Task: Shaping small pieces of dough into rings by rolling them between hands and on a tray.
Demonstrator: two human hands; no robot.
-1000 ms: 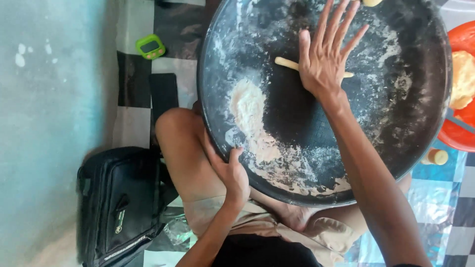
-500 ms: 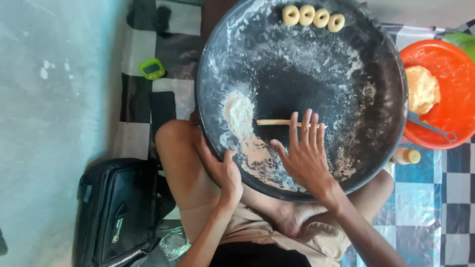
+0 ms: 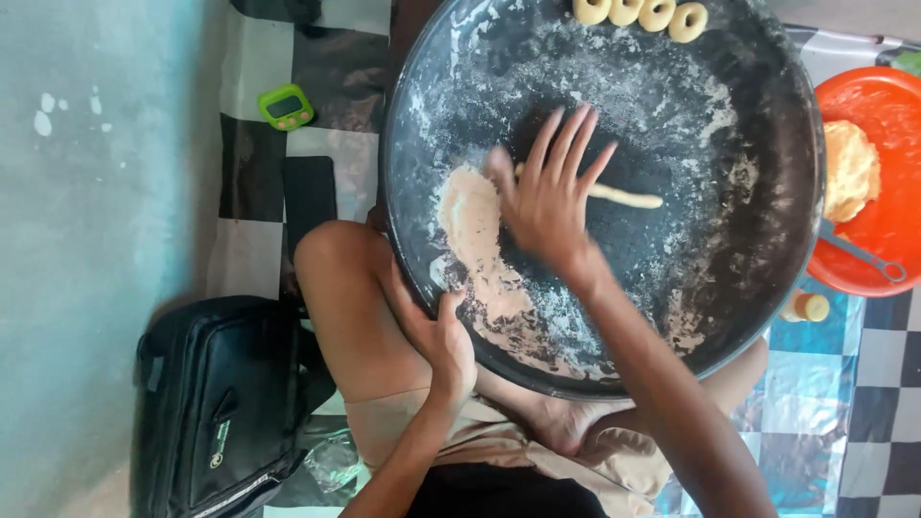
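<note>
- A thin rope of dough [image 3: 625, 198] lies near the middle of the big round black pan [image 3: 758, 144].
- The right hand [image 3: 549, 197] lies flat on the rope of dough, fingers spread wide. It grips nothing. Only the right end of the rope sticks out from under the fingers.
- The left hand [image 3: 441, 336] is curled over the near rim of the pan, fingers closed on the edge.
- Flour and a pale smear of dough cover the pan floor, just left of the right hand.
- Four small dough rings [image 3: 640, 13] sit in a row at the far edge of the pan.
- The pan rests on the person's bare knees.
- To the right of the pan is an orange bowl [image 3: 887, 115] with a lump of dough [image 3: 849, 168] in it.
- To the left of the pan, a small green timer [image 3: 285, 105] lies on the checked floor mat [image 3: 259, 144].
- A black bag [image 3: 221, 403] sits left of the pan, nearer the person.
</note>
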